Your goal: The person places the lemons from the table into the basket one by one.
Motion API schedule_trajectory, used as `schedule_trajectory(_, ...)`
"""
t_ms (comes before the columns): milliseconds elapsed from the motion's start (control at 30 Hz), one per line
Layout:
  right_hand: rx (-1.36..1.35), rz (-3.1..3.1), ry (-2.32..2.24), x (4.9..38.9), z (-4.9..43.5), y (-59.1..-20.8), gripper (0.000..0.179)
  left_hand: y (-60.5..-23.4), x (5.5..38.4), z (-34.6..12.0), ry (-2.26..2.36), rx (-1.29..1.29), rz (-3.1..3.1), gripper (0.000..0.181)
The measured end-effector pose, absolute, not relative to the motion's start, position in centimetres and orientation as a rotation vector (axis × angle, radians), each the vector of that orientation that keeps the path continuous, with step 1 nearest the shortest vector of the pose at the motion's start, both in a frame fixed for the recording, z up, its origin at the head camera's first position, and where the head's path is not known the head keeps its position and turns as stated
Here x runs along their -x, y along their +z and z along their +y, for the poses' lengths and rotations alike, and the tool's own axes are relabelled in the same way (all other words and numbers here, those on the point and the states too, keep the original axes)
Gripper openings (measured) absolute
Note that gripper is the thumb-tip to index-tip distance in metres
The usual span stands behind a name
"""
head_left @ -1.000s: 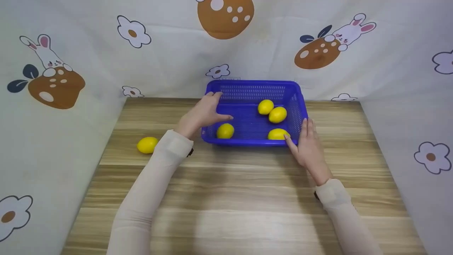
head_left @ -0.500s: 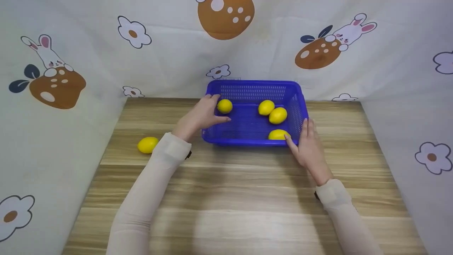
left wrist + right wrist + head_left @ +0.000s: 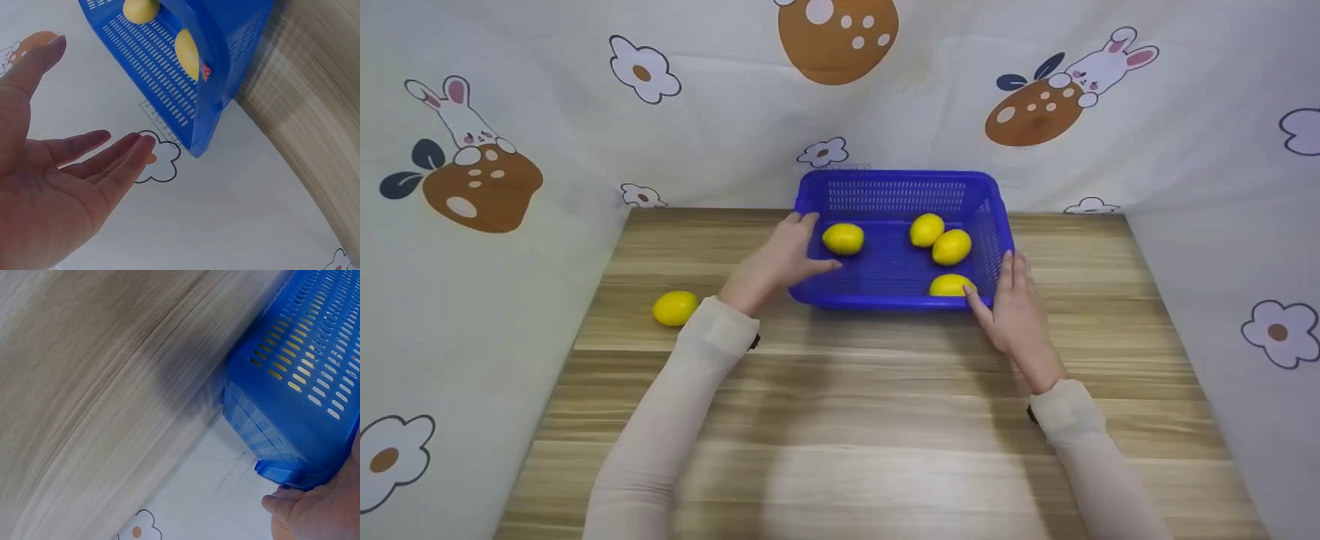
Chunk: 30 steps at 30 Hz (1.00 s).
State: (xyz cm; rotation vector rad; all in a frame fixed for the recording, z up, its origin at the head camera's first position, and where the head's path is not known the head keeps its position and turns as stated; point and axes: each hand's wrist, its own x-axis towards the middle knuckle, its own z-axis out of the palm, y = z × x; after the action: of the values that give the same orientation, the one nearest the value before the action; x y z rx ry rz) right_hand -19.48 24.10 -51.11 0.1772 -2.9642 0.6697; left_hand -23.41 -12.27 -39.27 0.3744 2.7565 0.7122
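Note:
A blue plastic basket with slotted walls sits at the back of the wooden table. Inside, a lemon lies near the left wall. Two lemons touch each other at the right, one of them the nearer lemon, and another lemon rests against the front wall. My left hand is beside the basket's left rim, thumb and fingers spread and nothing in them; the left wrist view shows its palm apart from the basket. My right hand grips the front right corner, thumb over the front rim, fingers along the right side.
One lemon lies on the table left of the basket, partly behind the left sleeve. A cloth backdrop with rabbit and flower prints stands close behind the basket and along both sides.
The left lemon in the basket rolled from the front left to the back left, then slightly forward and right. My left hand drew back a little left and nearer. The right hand stayed.

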Motion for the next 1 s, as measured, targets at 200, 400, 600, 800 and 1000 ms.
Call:
schedule_trajectory(200,-0.178,-2.97,0.685,19.5,24.2,-51.2,0.094,-40.0,22.8,-12.5,0.692,-0.377,2.78,0.097)
schedule_trajectory(400,-0.175,-2.967,0.683,19.5,24.1,-51.3,0.095,-40.7,22.0,-12.6,0.648,-0.373,2.802,0.096)
schedule_trajectory(600,-0.181,-2.934,0.672,19.3,24.1,-51.3,0.094,-41.3,21.4,-13.0,0.659,-0.349,2.789,0.095)
schedule_trajectory(800,-0.17,-2.954,0.673,19.3,24.0,-51.1,0.095,-42.0,20.9,-13.7,0.684,-0.349,2.818,0.094)
schedule_trajectory(1000,-0.17,-2.97,0.667,19.5,24.1,-51.0,0.095,-42.7,20.2,-14.4,0.676,-0.334,2.84,0.096)
